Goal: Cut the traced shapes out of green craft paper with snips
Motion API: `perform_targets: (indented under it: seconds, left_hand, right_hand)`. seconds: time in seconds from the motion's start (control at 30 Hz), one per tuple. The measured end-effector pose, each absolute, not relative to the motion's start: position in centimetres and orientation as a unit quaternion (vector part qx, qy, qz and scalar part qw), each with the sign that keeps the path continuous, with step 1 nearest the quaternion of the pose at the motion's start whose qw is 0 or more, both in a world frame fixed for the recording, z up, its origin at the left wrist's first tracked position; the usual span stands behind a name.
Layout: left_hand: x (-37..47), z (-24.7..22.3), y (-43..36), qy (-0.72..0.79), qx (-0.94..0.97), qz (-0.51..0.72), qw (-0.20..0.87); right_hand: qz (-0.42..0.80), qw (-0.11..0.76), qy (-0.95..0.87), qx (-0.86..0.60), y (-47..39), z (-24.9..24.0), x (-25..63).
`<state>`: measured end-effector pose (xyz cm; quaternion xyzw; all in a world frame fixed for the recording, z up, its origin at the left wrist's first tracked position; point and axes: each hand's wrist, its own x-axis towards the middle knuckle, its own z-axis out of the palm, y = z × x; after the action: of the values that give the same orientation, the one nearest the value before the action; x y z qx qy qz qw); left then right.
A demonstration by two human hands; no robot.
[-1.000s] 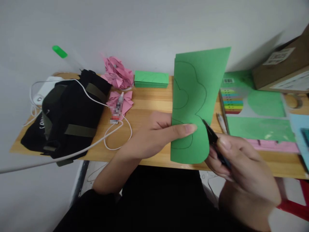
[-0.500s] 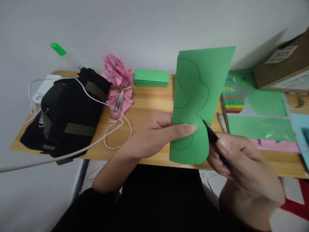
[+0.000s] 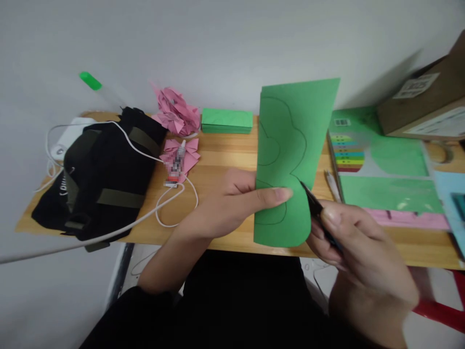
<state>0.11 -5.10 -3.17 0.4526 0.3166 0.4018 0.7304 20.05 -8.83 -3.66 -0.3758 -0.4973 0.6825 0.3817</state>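
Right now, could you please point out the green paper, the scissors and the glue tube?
green paper [image 3: 290,145], head view, its upper middle.
scissors [image 3: 313,204], head view, the dark blade.
glue tube [image 3: 176,164], head view, its body.

- At the counter's [image 3: 218,160] left end we see a bag [image 3: 98,174].
- Behind the glue tube [image 3: 176,165], a paper stack [image 3: 227,120] lies along the back edge.
- A box [image 3: 421,102] sits at the right back corner.

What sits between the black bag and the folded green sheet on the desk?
Head view: a pink paper bow with a glue tube on it, a white cable, and the left hand.
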Motion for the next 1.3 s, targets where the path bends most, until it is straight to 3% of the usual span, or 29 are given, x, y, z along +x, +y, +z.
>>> perform_targets:
  seconds: [1.3]
  left_hand:
    - [-0.05, -2.58, -5.49, 0.301, 0.449, 0.374, 0.754]
  right_hand:
    - [0.670, 0.382, -0.506, -0.387, -8.84, -3.09, 19.70]
